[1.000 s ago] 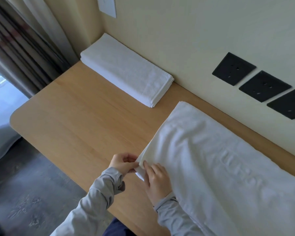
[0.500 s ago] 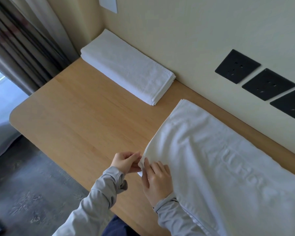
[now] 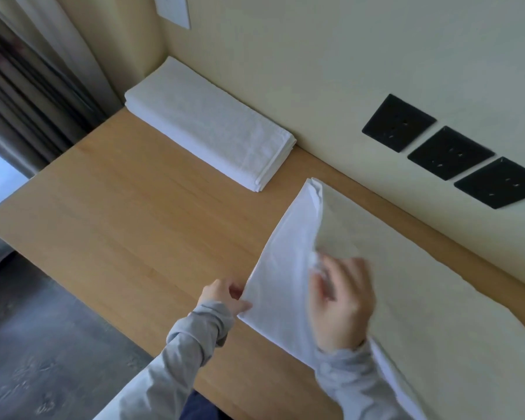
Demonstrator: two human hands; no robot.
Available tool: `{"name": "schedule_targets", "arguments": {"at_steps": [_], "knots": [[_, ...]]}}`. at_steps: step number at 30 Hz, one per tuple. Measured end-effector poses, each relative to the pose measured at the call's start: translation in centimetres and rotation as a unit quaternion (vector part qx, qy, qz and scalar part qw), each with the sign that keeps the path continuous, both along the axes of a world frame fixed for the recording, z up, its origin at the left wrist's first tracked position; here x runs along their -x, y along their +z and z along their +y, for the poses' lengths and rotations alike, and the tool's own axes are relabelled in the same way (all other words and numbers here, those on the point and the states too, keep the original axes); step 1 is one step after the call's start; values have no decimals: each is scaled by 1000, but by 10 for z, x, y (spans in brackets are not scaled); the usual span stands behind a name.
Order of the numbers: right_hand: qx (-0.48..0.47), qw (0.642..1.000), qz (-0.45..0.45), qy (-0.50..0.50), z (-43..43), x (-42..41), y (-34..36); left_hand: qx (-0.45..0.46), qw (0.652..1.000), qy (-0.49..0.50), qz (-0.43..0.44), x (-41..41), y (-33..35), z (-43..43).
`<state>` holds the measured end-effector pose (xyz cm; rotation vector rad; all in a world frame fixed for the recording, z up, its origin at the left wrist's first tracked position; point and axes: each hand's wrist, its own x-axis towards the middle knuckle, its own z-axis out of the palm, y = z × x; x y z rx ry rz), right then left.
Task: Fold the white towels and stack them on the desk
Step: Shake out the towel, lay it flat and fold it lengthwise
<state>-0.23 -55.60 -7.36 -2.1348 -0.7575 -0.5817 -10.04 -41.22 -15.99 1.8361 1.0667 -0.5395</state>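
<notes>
One folded towel (image 3: pixel 209 128) lies on the worktop (image 3: pixel 119 222) — our left grip (image 3: pixel 225 297) and right grip (image 3: pixel 343 301) pinch the second towel (image 3: pixel 285 268), mid-fold.

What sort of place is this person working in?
Probably a hotel room: a wall-side wooden desk, a folded white towel beside the larger towel being folded, heavy curtains, and a row of black wall sockets.

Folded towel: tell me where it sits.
In the head view the folded towel lies at the desk's far left, against the wall near the curtain, apart from the spread towel.
</notes>
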Motion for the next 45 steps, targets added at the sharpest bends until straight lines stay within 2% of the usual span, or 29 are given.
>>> {"name": "schedule_targets", "arguments": {"at_steps": [2, 4, 6, 11, 20, 24, 28, 30, 32, 34, 36, 38, 41, 43, 45], "knots": [[100, 992, 26, 66, 5, 25, -27, 21, 999, 21, -13, 0, -1, 0], [191, 973, 61, 117, 7, 42, -56, 96, 991, 88, -40, 1, 1, 2], [233, 955, 110, 144, 9, 50, -74, 156, 972, 162, -62, 5, 4, 5], [199, 956, 155, 148, 15, 57, -78, 179, 951, 235, -89, 16, 8, 6], [172, 954, 195, 146, 14, 61, -72, 162, 942, 262, -131, 15, 20, -9], [173, 951, 204, 153, 11, 65, -72, 195, 925, 281, -168, 20, 16, -14], [172, 907, 314, 224, 4, 65, -66, 120, 956, 219, -154, 21, 13, -20], [179, 889, 358, 223, 2, 45, -61, 123, 953, 232, -149, 18, 10, -22], [185, 892, 364, 195, 7, 9, -52, 113, 955, 237, -140, 15, 8, -22], [234, 886, 332, 225, 21, -25, -42, 72, 970, 202, -119, 12, 7, -23], [319, 850, 289, 303, 40, -47, -38, 29, 980, 166, -110, 10, 10, -25], [401, 794, 263, 373, 55, -55, -39, 0, 981, 149, -121, 9, 13, -28], [493, 726, 205, 433, 65, -60, -42, -27, 978, 151, -138, 9, 17, -31], [529, 701, 161, 451, 67, -63, -41, -34, 977, 155, -145, 12, 19, -32], [546, 692, 130, 454, 67, -66, -40, -40, 975, 157, -151, 15, 19, -33]]}}
